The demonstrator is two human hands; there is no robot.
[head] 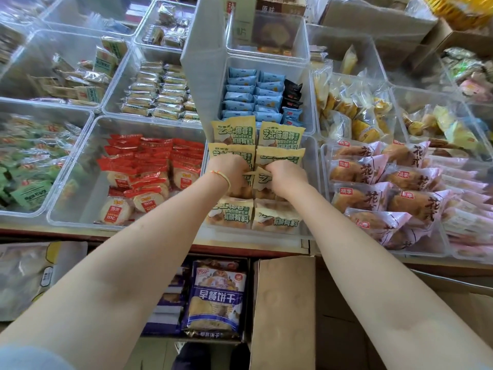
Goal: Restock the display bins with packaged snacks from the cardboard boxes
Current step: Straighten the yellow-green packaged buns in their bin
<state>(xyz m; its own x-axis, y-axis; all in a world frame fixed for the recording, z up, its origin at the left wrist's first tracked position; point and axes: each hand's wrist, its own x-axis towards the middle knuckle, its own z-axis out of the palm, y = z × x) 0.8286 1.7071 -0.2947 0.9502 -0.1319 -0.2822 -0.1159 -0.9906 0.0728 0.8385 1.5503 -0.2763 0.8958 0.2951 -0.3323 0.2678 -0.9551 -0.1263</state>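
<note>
Both hands (231, 170) among yellow packets (280, 134)

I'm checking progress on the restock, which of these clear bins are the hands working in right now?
The middle front bin with yellow-and-green packets: both hands grip packets there. The red-packet bin and pink-packet bin beside it are untouched.

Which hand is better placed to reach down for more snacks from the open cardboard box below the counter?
The right hand, probably. Both hands grip yellow packets in the middle bin, but the cardboard box lies directly under the right arm. The left hand would have to cross over.
</note>
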